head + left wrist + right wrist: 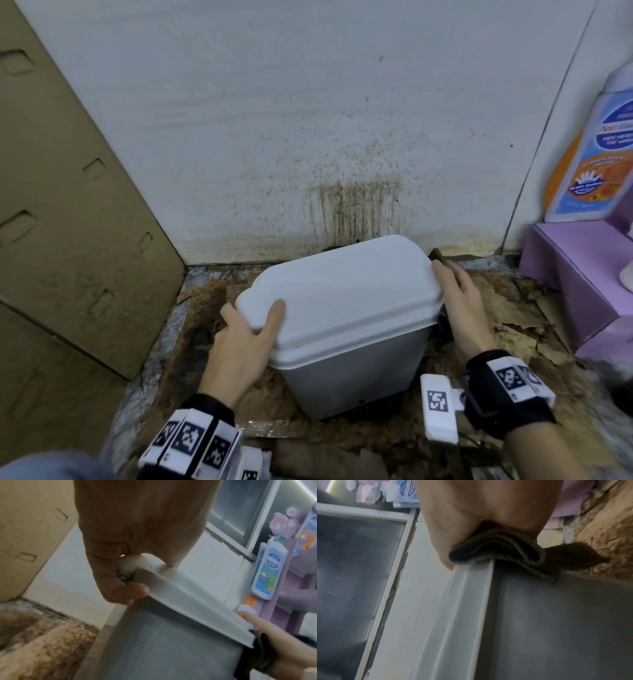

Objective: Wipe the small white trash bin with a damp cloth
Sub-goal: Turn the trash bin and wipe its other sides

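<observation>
The small white trash bin stands on the floor against the wall, its lid closed. My left hand grips the lid's near-left corner, thumb on top and fingers curled under the rim. My right hand lies along the lid's right edge with straight fingers. It presses a dark folded cloth against the rim and the bin's right side. One tip of the cloth shows past the fingertips. The cloth also appears under that hand in the left wrist view.
A brown cardboard sheet leans at the left. Behind the bin is a white wall with brown stains. A purple stand holding a bottle is close on the right. Torn brown cardboard covers the floor.
</observation>
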Tool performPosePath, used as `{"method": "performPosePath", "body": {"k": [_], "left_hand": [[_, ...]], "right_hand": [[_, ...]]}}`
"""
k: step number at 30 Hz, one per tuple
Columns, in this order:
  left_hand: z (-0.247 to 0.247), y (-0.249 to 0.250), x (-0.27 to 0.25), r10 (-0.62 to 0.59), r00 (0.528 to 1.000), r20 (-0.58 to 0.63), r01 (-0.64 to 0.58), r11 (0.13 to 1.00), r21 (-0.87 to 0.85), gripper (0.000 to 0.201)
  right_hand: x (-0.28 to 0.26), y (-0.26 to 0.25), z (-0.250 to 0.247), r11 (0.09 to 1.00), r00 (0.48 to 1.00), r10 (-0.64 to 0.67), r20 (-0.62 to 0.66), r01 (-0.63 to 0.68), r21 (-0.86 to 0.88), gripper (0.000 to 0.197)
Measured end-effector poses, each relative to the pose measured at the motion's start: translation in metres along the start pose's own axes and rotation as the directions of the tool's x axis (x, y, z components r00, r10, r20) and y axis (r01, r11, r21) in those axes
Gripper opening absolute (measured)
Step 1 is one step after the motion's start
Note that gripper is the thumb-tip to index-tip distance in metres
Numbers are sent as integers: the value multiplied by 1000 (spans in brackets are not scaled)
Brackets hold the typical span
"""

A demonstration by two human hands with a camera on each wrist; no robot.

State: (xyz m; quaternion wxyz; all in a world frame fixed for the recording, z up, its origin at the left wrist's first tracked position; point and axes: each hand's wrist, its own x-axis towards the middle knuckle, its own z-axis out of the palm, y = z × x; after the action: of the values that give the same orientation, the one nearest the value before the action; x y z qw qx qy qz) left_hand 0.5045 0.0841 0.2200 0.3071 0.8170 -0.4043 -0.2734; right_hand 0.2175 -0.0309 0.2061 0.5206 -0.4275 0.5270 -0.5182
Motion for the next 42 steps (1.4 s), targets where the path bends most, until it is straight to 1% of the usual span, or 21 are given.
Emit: {"method": "performPosePath", "body": {"k": [2,4,6,8,11,13,16,19,21,23,24,26,27,28,29,30,32,34,37,39,42], "left_hand": [[1,4,-3,1,1000,7,-1,1000,-16,98],[0,7,-3,12,1000,-5,-12,1000,-25,93],[-1,10,-1,38,999,-10,-38,999,-26,89],[-5,12,4,64,998,8,-63,997,-37,88],[-11,13,20,140,989,42,-135,986,-93,90],[-12,13,34,169,983,65,-161,980,-112,93],[-12,9,50,160,983,95,-151,984,-94,98],[-11,3,57,87,989,121,-79,994,-73,122],[-10,2,56,66,991,114,-57,995,-77,127],[-9,3,54,48,994,100,-41,997,-71,125],[-8,5,51,45,995,86,-43,999,-26,122],[-2,11,42,104,994,-20,-100,983,154,105],[1,16,36,165,981,-106,-135,961,241,94],[5,23,30,240,954,-179,-184,941,284,85],[8,30,26,316,924,-217,-246,923,295,78],[12,39,21,387,896,-216,-318,900,297,73],[21,54,16,507,852,-134,-453,840,300,66],[30,72,8,583,812,-40,-547,782,299,60],[35,97,-3,627,779,-3,-606,753,257,52],[34,109,-2,658,753,3,-640,730,240,53],[28,115,8,671,741,33,-654,710,262,57]], "right_hand": [[3,-2,-4,999,996,-13,91,17,-43,52],[1,1,-3,995,995,-46,88,53,-88,52],[-5,6,0,995,998,-66,16,67,-78,53],[-14,10,6,995,993,-83,-89,77,-67,53],[-30,12,15,995,958,-104,-267,96,-42,50],[-37,12,20,995,936,-102,-337,97,-33,52],[-42,15,24,995,937,-103,-332,98,-33,57],[-43,18,27,993,945,-121,-303,117,-30,57],[-43,18,29,992,947,-128,-295,126,-26,56],[-41,20,30,991,948,-132,-289,126,-39,57],[-40,21,29,991,949,-132,-286,125,-45,57],[-39,23,29,989,947,-145,-287,137,-49,55],[-39,23,31,987,944,-161,-287,154,-49,52],[-40,23,32,984,942,-176,-287,171,-45,48],[-41,23,35,982,940,-187,-285,185,-36,45],[-42,23,37,980,940,-198,-279,199,-28,42],[-46,21,43,974,941,-225,-251,227,-21,41],[-51,18,52,963,940,-269,-208,268,-33,43],[-59,16,69,941,931,-339,-137,333,-64,44],[-63,13,80,932,928,-362,-91,358,-57,45],[-67,9,95,931,931,-366,-5,365,-24,43]]}}
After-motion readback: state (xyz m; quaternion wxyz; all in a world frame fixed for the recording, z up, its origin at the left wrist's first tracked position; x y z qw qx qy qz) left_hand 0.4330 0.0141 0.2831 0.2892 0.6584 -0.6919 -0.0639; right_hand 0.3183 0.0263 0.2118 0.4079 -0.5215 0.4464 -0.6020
